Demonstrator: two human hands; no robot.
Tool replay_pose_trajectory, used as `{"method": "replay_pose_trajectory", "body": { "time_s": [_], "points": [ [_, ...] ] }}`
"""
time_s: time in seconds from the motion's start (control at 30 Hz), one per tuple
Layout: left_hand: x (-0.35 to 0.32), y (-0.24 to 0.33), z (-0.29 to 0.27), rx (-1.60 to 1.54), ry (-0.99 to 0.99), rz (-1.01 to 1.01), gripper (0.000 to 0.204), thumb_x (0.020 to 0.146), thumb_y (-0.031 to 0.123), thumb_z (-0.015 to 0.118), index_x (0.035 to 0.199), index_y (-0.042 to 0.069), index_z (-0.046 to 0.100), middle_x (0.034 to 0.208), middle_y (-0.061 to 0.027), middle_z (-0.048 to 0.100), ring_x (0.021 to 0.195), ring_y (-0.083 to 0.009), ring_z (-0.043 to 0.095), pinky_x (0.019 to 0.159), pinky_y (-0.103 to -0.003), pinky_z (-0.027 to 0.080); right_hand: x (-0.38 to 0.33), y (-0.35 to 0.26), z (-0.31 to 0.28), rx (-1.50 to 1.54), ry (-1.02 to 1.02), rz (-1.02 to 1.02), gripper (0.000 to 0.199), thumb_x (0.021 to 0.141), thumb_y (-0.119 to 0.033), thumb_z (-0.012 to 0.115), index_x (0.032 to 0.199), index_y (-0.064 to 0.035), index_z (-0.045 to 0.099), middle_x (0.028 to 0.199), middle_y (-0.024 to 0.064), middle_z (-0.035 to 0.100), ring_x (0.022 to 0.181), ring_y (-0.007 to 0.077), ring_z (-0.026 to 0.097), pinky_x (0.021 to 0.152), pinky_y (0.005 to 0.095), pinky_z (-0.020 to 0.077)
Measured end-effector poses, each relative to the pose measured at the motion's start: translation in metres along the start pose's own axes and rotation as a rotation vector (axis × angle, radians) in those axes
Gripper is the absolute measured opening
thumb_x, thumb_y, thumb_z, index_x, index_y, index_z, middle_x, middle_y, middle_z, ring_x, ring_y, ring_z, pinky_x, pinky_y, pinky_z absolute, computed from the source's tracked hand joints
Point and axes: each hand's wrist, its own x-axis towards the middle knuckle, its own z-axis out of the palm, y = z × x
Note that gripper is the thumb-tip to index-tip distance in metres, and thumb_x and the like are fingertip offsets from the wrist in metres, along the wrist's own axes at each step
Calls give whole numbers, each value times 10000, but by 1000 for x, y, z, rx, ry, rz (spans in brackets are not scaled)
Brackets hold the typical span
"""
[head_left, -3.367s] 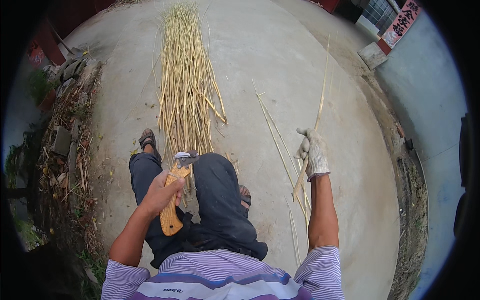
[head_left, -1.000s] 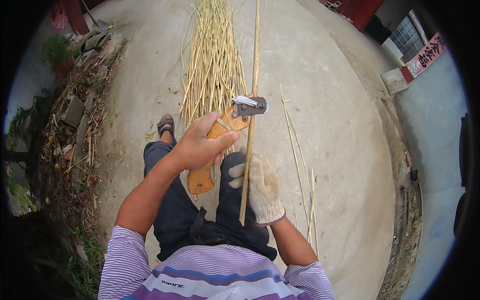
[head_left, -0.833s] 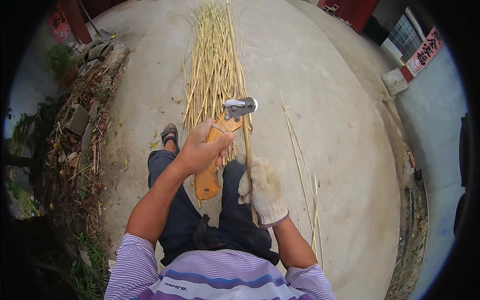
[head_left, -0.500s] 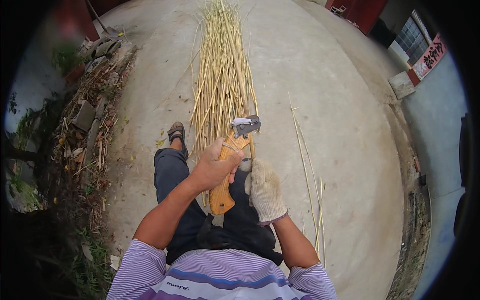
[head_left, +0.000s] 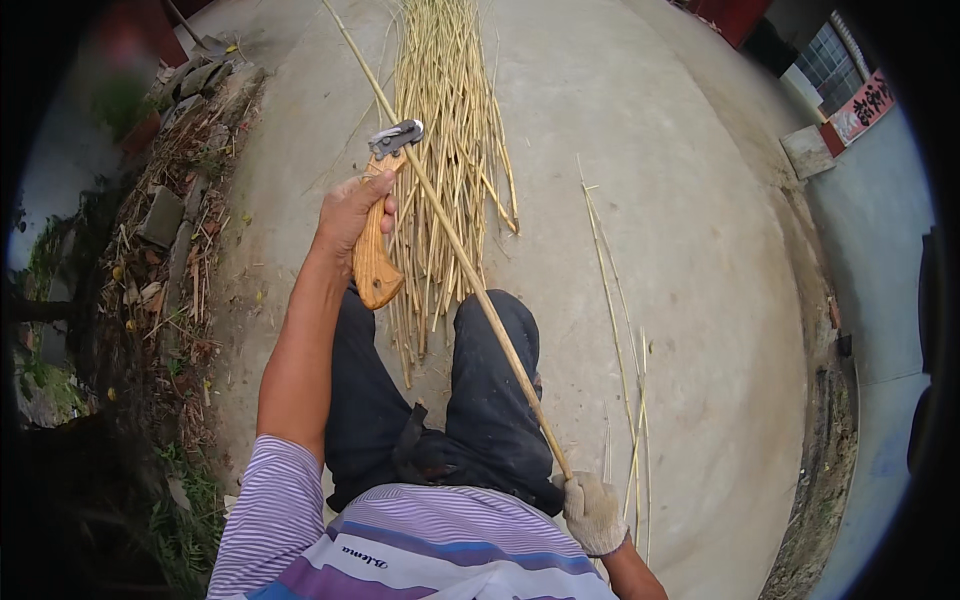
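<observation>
Stalk (head_left: 500, 330) ran five-to-eleven o'clock; your right hand (head_left: 594, 514) gripped its five-o'clock end, your left hand (head_left: 350, 217) clasped the wooden-handled tool (head_left: 374, 268) toward eleven.

Grey concrete ground (head_left: 720, 300); stone block (head_left: 163, 217) among dry litter (head_left: 150, 295) at left; pink sign (head_left: 862, 108), bluish wall (head_left: 885, 310) at right.

Purple-striped shirt (head_left: 420, 545), dark trousers (head_left: 495, 400), 1 cream glove (head_left: 595, 514).
</observation>
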Motion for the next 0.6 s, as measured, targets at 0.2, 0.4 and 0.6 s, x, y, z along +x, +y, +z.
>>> {"method": "replay_pose_trajectory", "body": {
  "time_s": [0.2, 0.4, 0.6],
  "points": [
    [-11, -54, 36, -33, -132, -56, 213, 983, 248, 668, 953, 73, 550, 711, 0, 563, 526, -90, 555, 460, -231, 465, 16, 15, -34, 151, 35, 310, 399, 1069, -337, 424, 1180, -11, 627, 646, 82, 619, 560, 189, 634, 557, 346, 511],
    [-67, -78, 77, 82, -178, -22, 251, 980, 250, 668, 999, 45, 525, 724, -23, 579, 537, -101, 568, 476, -263, 474, 164, -63, -37, 464, -64, 207, 438, 1070, -386, 400, 1140, -27, 640, 723, 98, 620, 573, 190, 605, 592, 362, 492],
    [-42, -71, 51, 68, -80, -57, 220, 960, 230, 699, 993, 51, 576, 704, -16, 591, 517, -99, 559, 454, -234, 453, 194, -60, -18, 269, 19, -40, 358, 1070, -306, 394, 1057, -43, 637, 902, 151, 658, 790, 324, 664, 750, 413, 518]
  ]
}}
